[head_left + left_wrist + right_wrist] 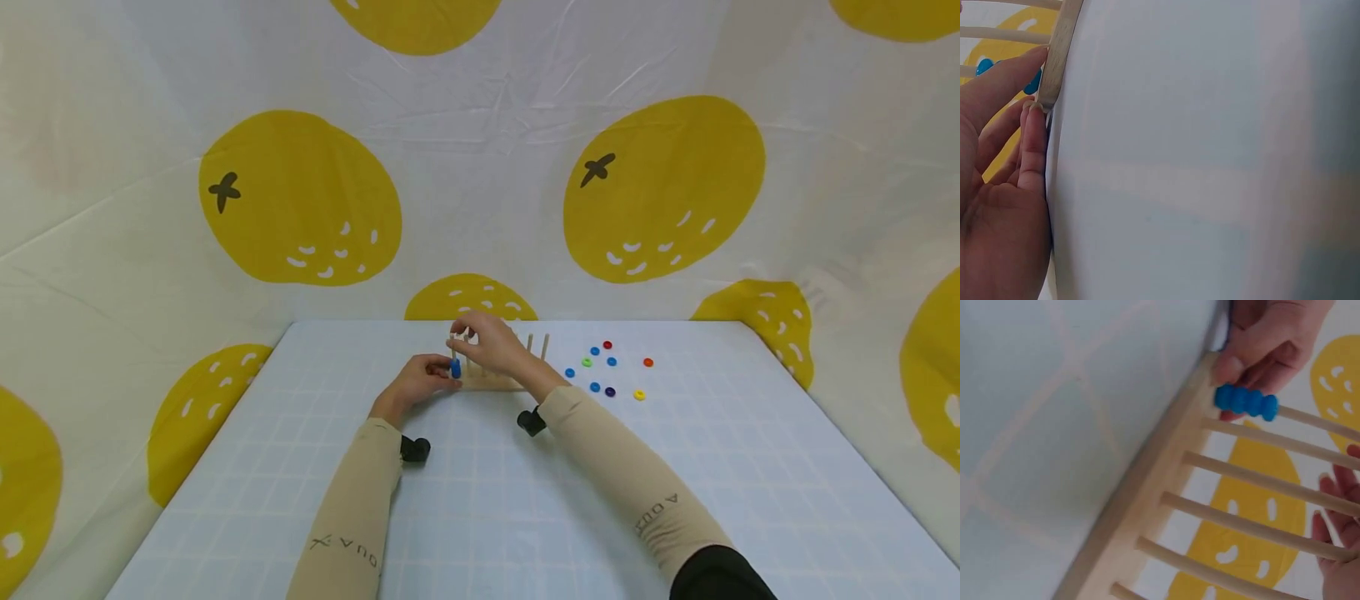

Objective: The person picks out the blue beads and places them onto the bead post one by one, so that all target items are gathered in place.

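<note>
A wooden peg rack [491,382] stands on the table, with a stack of blue rings [1246,402] low on its leftmost peg. My left hand [421,380] grips that end of the rack, thumb [1007,78] on one side of the wooden base [1060,62] and fingers beneath. Over the tops of the left pegs is my right hand [487,342], its thumb and forefinger bent apart around the upper end of the leftmost peg. No ring shows between them. The right wrist view catches its other fingers [1338,512], loosely bent beside the pegs.
Right of the rack lie several loose rings: blue [595,387], red [607,345], green [587,362], orange [648,362], yellow [639,395] and dark purple [610,392]. A white cloth with yellow fruit shapes [300,196] hangs behind the table [480,500].
</note>
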`<state>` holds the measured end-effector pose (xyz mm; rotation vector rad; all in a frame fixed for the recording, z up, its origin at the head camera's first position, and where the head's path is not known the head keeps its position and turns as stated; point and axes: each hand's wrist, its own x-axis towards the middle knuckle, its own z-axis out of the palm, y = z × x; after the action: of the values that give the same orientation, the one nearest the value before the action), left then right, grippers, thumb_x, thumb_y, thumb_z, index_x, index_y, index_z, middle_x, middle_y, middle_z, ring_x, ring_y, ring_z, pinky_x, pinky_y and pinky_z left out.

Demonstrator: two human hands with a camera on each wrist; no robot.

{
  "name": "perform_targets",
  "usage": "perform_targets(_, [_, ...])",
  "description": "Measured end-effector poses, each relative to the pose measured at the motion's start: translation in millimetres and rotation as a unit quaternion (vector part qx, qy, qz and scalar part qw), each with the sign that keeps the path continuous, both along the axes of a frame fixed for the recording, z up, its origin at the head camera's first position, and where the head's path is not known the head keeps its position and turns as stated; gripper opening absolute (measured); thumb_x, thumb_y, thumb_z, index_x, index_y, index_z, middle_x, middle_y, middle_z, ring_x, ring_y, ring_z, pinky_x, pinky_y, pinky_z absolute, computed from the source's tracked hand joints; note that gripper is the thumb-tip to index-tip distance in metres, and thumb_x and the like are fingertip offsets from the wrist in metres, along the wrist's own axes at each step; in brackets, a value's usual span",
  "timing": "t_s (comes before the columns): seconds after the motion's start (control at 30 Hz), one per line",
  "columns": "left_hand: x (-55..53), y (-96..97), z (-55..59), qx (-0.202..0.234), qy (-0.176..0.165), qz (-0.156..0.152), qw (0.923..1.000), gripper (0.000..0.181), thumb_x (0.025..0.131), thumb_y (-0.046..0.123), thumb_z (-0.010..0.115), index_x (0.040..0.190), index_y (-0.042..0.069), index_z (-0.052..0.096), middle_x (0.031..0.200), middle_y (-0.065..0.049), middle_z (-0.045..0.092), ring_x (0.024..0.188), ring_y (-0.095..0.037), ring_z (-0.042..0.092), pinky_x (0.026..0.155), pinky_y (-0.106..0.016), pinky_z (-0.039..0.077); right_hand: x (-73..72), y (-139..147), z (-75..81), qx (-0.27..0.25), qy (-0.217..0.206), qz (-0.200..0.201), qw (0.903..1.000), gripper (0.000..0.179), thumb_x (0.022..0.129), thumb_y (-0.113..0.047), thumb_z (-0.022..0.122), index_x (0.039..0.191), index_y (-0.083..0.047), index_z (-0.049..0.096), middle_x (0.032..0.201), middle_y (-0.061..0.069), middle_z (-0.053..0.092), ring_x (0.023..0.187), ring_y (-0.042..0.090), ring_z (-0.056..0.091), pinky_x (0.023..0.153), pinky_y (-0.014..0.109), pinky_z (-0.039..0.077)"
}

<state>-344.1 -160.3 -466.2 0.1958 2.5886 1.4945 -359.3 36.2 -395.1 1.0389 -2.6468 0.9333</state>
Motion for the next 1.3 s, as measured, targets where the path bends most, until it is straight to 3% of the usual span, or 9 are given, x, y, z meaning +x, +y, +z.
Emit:
perform_targets(0.17, [-0.2,0.2,-0.4,0.0,-0.007,0.006,1.0,0.048,0.087,0.019,0.084,0.128,0.002,0.067,0.093,-0.008,0.066,0.088,-0.021,0.056,0.085,-0.033,0.046,8.6,3.9,12.4,0.0,-0.017,-0.003,0.9999,0.031,0.102,-0.026,0.066,0.124,-0.005,0.066,0.123,0.01,0.065,0.111,0.029,0.06,0.094,0.038,0.051])
perform_targets(0.4, [-1.7,2.1,-0.1,-0.007,-0.009,0.014,0.9998,0.049,0.086,0.019,0.084,0.129,0.003,0.067,0.098,-0.008,0.066,0.091,-0.022,0.056,0.086,-0.033,0.046,21.4,23.9,24.0,-0.001,-0.018,-0.004,0.9998,0.031,0.101,-0.027,0.067,0.124,-0.006,0.066,0.126,0.011,0.062,0.114,0.031,0.059,0.096,0.041,0.05])
perform_targets(0.83, [-1.9,2.9,-3.1,-0.003,-0.022,0.024,0.9995,0.05,0.087,0.017,0.084,0.131,0.003,0.066,0.098,-0.008,0.065,0.09,-0.022,0.055,0.084,-0.033,0.046,33.2,75.9,29.2,-0.01,-0.025,-0.025,0.9993,0.028,0.1,-0.023,0.068,0.124,-0.007,0.066,0.125,0.009,0.062,0.113,0.03,0.057,0.097,0.045,0.05])
perform_targets(1.07, [-1.7,2.2,-2.0,-0.004,-0.027,0.028,0.9992,0.051,0.087,0.017,0.083,0.133,0.004,0.065,0.103,-0.009,0.065,0.094,-0.023,0.055,0.088,-0.035,0.046,34.2,97.3,26.3,-0.028,-0.026,-0.03,0.9988,0.029,0.1,-0.021,0.069,0.123,-0.004,0.066,0.123,0.015,0.061,0.113,0.039,0.057,0.094,0.051,0.05])
perform_targets(1.3, [1.3,4.3,-1.0,0.0,-0.026,0.021,0.9994,0.05,0.087,0.017,0.083,0.132,0.004,0.065,0.101,-0.008,0.064,0.092,-0.023,0.055,0.087,-0.034,0.046,36.7,117.8,20.7,-0.022,-0.016,-0.05,0.9984,0.029,0.099,-0.02,0.069,0.123,-0.002,0.066,0.122,0.014,0.062,0.109,0.032,0.059,0.095,0.049,0.05])
